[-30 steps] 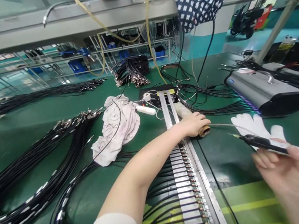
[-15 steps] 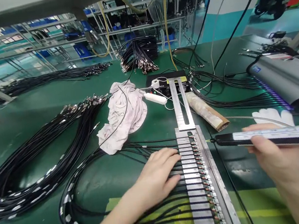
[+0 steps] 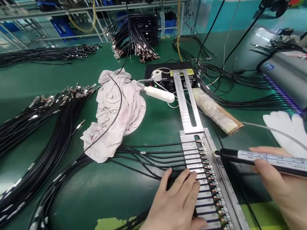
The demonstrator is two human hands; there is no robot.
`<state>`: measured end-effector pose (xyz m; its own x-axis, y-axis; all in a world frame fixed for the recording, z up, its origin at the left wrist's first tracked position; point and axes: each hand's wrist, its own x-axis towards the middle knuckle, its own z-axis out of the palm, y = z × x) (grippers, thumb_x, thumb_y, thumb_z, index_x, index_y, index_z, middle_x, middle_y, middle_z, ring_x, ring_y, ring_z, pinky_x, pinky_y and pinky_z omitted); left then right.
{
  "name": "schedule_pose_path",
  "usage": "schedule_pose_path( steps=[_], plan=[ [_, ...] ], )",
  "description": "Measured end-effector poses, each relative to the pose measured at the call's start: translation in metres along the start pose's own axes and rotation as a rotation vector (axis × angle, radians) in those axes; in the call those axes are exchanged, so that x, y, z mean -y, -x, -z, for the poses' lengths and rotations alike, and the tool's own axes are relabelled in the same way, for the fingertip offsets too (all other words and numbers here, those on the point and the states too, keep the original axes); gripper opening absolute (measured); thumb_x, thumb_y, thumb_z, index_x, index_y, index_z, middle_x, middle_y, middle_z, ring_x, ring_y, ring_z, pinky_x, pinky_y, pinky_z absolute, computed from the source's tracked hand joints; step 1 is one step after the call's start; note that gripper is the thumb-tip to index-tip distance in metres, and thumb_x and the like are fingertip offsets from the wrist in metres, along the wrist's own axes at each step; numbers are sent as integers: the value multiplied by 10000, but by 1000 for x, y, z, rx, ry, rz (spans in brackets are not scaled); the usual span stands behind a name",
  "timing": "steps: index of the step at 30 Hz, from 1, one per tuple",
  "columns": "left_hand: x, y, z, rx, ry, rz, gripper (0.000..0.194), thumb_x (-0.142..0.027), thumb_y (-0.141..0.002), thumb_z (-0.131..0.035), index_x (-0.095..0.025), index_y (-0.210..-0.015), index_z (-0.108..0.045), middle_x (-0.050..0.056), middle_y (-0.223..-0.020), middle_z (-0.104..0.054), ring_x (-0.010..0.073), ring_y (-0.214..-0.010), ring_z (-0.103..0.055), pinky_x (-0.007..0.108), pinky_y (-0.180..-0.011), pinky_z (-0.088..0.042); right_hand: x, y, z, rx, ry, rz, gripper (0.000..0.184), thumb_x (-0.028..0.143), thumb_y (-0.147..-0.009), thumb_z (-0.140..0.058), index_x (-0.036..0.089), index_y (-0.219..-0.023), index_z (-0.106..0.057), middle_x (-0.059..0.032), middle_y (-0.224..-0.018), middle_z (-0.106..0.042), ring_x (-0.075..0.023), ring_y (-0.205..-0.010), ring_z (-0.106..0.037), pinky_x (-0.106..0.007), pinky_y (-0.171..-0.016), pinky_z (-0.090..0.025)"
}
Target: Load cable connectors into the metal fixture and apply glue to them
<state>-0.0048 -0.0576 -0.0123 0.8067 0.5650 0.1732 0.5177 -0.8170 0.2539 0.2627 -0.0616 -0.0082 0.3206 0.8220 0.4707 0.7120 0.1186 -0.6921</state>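
My left hand [image 3: 174, 208] lies flat with fingers stretched out on the black cables and the left edge of a long metal fixture [image 3: 207, 184] that clamps several cable ends in a row. My right hand [image 3: 282, 184] grips a black and white pen-shaped tool [image 3: 279, 163] with a thin tube trailing from its rear. The tool's tip [image 3: 214, 152] sits right at the fixture's right edge, beside the upper cable connectors. The clamped black cables [image 3: 137, 159] run off to the left.
Bundles of black cables [image 3: 30, 137] cover the green mat at left. A crumpled pale cloth [image 3: 115, 113], a black control box [image 3: 169, 78], a white handle [image 3: 159, 93], a paper-wrapped roll [image 3: 216, 111], a white glove [image 3: 296, 128] and a grey machine [image 3: 295, 78] lie around.
My left hand came back from the paper-wrapped roll and settled flat on the cables by the fixture. My right hand brought the tool's tip to the fixture's edge. The view tilted down.
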Motion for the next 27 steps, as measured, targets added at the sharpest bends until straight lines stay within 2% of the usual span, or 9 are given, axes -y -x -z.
schedule_pose_path(
  steps=[6,13,19,27],
  plan=[
    [3,-1,-2,-4,-60,-34,578,-558,-895,-399,-93,-1215,-523,100,-1296,-546,252,-1213,-484,476,-1117,-190,-6,-3,-3,68,58,103,200,403,-789,-614,218,-856,-650,-28,-776,-673,-143,-501,-576,-293,-516,-518],
    [6,-2,-1,-28,-87,-49,564,-567,-895,-391,-110,-1187,-545,67,-1277,-567,221,-1203,-487,440,-1147,-50,-10,-3,-3,114,63,77,228,426,-788,-618,217,-872,-654,-28,-769,-679,-137,-479,-576,-280,-503,-527],
    [5,-2,-3,5,-59,-37,573,-564,-869,-452,-101,-1196,-533,99,-1288,-553,238,-1213,-477,462,-1138,-112,-7,-5,-4,105,77,46,289,482,-766,-623,203,-827,-667,-44,-762,-685,-148,-491,-583,-282,-473,-522],
    [4,-2,-1,48,-17,-12,574,-559,-874,-448,-103,-1216,-520,104,-1304,-539,256,-1221,-476,478,-1115,-197,-4,-6,-6,98,64,36,256,449,-747,-639,205,-819,-668,-37,-754,-690,-149,-473,-576,-299,-508,-539]
  ],
)
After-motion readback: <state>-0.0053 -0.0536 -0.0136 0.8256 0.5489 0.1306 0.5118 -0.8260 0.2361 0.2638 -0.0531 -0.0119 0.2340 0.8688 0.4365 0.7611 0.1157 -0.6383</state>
